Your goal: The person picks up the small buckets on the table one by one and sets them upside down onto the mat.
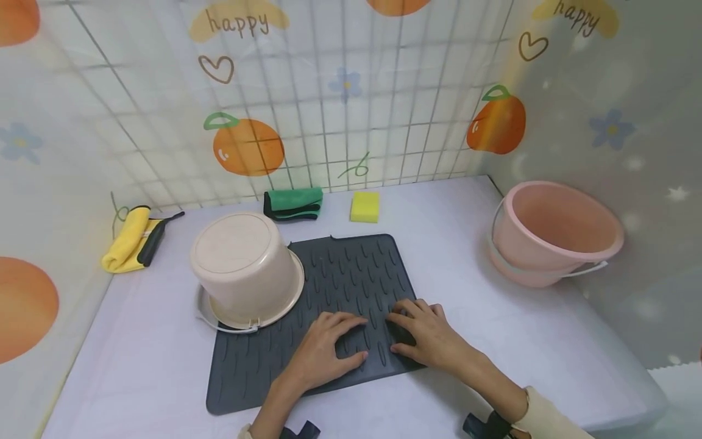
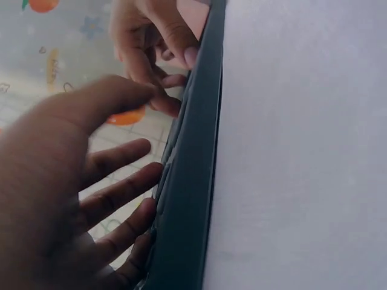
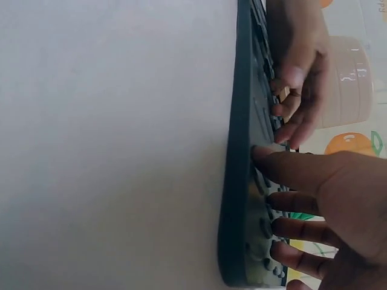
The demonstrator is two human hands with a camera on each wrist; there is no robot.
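Observation:
A dark grey ridged mat [image 1: 351, 274] lies flat on the white-covered table. Over its front middle is my left hand [image 1: 323, 347], thumb and fingers spread apart, with nothing between them. My right hand [image 1: 425, 335] rests at the mat's right front part, its fingertips touching the ridges. In the right wrist view, the right thumb and fingers [image 3: 299, 229] meet the mat's surface. The left wrist view has the left fingers [image 2: 121, 187] at or just above the mat. An upside-down cream bucket [image 1: 241, 268] stands on the mat's left side, its handle hanging at the front.
A pink bucket [image 1: 554, 238] stands upright at the right. Along the back lie a folded green cloth [image 1: 296, 203] and a yellow sponge [image 1: 364, 207]. A yellow-and-black folded cloth [image 1: 134, 241] is at the back left. Printed curtains over a wire grid enclose the table.

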